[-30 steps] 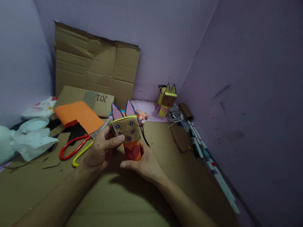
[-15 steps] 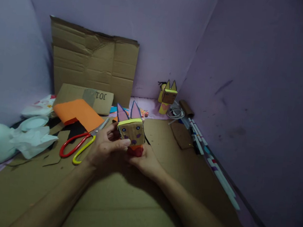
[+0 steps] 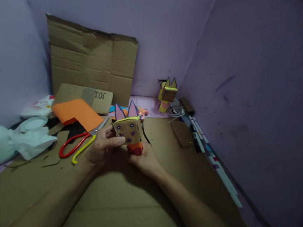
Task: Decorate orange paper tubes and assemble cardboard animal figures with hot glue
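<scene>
Here the cardboard animal (image 3: 127,131) leans left, ears (image 3: 133,109) up, facing the camera

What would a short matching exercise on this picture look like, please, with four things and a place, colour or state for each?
Things:
1. Pink-eared figure
2. Scissors
3. Large cardboard panel
4. White pens

Descriptions:
A. Upright by the back wall
B. Along the foot of the right-hand wall
C. Held by the left hand and right hand
D. Partly red, partly yellow

Pairs: 1-C, 2-D, 3-A, 4-B.
</scene>
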{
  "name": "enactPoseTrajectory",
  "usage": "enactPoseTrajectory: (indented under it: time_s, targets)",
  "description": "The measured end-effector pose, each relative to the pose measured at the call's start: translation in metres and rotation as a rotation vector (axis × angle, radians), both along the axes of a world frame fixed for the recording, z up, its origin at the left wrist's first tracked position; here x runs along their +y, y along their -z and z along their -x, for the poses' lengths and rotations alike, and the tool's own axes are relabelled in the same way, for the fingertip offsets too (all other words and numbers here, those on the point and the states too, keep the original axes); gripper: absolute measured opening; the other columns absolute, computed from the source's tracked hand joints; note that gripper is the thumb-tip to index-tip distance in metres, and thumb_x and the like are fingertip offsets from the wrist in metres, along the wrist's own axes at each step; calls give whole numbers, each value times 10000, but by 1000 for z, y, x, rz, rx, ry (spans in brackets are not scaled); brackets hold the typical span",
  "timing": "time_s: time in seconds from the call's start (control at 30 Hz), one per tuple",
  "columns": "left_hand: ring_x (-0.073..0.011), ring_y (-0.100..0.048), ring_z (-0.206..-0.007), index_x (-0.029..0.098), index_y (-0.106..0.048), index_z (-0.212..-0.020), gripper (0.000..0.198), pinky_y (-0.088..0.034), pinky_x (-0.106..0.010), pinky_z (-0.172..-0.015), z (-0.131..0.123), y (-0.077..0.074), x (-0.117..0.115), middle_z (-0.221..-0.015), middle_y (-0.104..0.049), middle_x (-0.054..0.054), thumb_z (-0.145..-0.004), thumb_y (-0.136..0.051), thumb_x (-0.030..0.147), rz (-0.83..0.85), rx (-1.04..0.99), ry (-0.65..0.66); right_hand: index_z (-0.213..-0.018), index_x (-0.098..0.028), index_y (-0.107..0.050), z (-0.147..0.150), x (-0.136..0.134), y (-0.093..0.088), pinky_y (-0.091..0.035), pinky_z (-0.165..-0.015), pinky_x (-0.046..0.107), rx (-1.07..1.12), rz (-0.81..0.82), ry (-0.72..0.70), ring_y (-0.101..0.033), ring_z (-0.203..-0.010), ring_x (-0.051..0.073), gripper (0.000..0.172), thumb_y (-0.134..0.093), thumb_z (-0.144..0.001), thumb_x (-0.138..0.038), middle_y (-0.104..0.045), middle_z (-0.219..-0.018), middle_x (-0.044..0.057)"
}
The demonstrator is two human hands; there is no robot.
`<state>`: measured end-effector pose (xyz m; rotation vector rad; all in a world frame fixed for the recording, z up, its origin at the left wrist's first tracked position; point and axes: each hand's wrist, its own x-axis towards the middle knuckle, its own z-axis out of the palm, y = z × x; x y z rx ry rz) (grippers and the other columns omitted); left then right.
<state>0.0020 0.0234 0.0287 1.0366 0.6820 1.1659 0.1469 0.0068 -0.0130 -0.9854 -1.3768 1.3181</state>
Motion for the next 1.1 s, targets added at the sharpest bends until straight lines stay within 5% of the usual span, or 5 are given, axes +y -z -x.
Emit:
enactPoseTrajectory:
  time_s: [0.27,0.53,0.83,1.1]
  targets:
    - [-335,-671,-966,206,-673,-1097,515,-551,-431,-834,-9,-2,2,-959,-752,-86,-595,-779,249,74,39,-47,-682,-204,-447,-5,-2,-8,-327,-479,207,133,98,-24,-372,-498,68,235,-652,-577,-157,-422,-578,-91]
    - [-334,-656,-996,185,-727,-896,279,-559,-404,-823,-15,-6,-5,-803,-754,-65,-629,-770,253,96,139,-131,-685,-201,-467,-3,-2,-5,-363,-441,212,129,171,-41,-427,-444,71,208,-660,-611,-182,-458,-542,-88]
    - [-312,-655,-1010,173,-726,-921,288,-532,-404,-886,-23,-8,-9,-874,-753,-62,-638,-758,213,54,125,-179,-679,-201,-454,1,-2,-4,-369,-423,198,151,216,-38,-423,-421,59,205,-631,-611,-122,-452,-517,-102]
    - [-283,-684,-857,151,-745,-851,281,-545,-357,-777,-10,-7,-2,-856,-751,-70,-594,-788,255,-28,270,-174,-681,-203,-467,4,-3,-5,-372,-433,196,133,207,-17,-432,-430,62,180,-610,-601,-127,-465,-518,-102]
